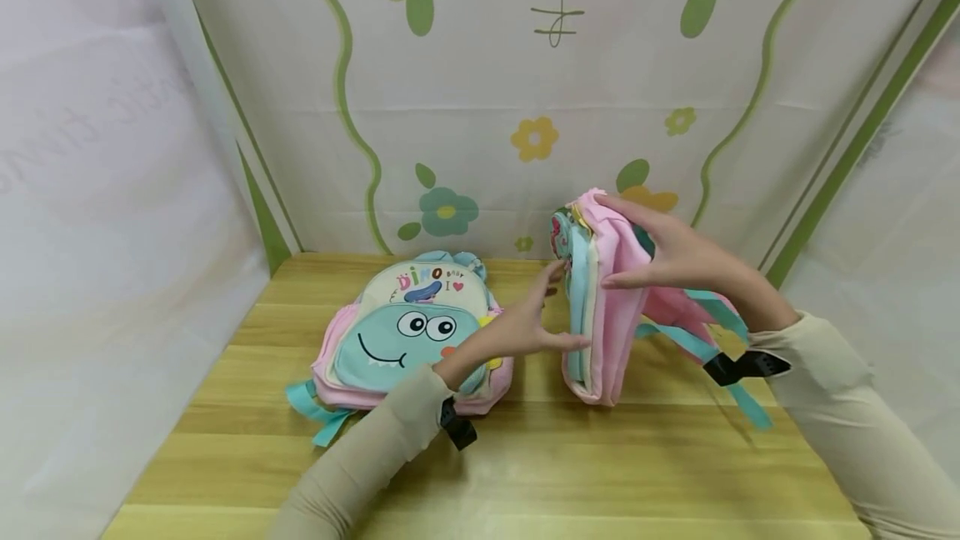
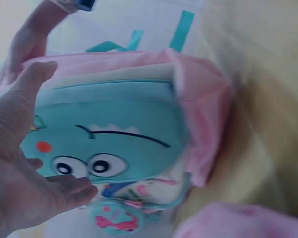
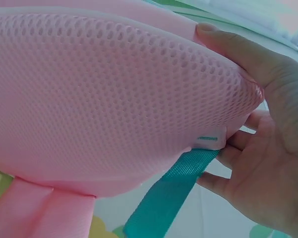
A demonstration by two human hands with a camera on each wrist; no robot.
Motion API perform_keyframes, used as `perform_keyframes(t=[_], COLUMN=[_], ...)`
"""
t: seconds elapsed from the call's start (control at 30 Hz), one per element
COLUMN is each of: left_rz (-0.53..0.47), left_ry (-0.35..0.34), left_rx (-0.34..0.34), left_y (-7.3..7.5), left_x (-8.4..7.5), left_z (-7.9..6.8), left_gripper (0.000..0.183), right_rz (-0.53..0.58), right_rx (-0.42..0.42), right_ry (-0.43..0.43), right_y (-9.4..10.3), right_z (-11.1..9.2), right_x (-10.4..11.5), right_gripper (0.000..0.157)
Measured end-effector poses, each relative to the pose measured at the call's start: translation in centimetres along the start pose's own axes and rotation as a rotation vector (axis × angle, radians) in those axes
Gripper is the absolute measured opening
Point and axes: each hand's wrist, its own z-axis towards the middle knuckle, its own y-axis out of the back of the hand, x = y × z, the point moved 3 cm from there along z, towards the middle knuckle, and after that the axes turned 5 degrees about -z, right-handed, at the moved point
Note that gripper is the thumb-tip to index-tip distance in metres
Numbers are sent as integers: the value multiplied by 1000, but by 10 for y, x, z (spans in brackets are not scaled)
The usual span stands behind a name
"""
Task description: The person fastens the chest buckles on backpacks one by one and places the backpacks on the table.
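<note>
A pink and turquoise children's backpack (image 1: 615,307) is held up on edge at the right of the table, its front turned left. My right hand (image 1: 671,252) grips its pink side. In the right wrist view the thumb lies over the mesh panel (image 3: 114,94), with fingers behind by a turquoise strap (image 3: 171,193). My left hand (image 1: 521,323) is at the backpack's front, fingers extended and thumb spread. The left wrist view shows the cartoon face on the front pocket (image 2: 139,129) and a round turquoise pouch (image 2: 118,218) hanging near the top.
A second, similar backpack (image 1: 405,348) lies face up to the left, partly behind my left forearm. Both stand on a wood-grain table (image 1: 570,473). A flower-patterned cloth (image 1: 465,65) hangs behind, with pale cloth (image 1: 97,232) at the sides.
</note>
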Motion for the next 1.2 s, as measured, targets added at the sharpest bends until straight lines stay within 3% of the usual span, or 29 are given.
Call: perform_keyframes(t=[0.23,0.47,0.83,0.97,1.2], left_rz=[67,151,209,200,180], left_ry=[-159,-205,-182,-168,-149], left_rx=[-165,-198,-159,-172,-190], left_y=[37,56,64,67,72], left_x=[-43,-64,-62,-60,-57], left_z=[10,25,36,34,28], left_gripper=[100,95,92,87,87], right_rz=[-13,7,31,45,55], right_rx=[-2,3,-32,-18,26], right_ry=[16,60,188,173,74], right_y=[-8,-16,-25,-27,-34], right_z=[7,15,23,20,8], right_x=[1,5,9,8,-1], right_gripper=[111,115,113,119,128])
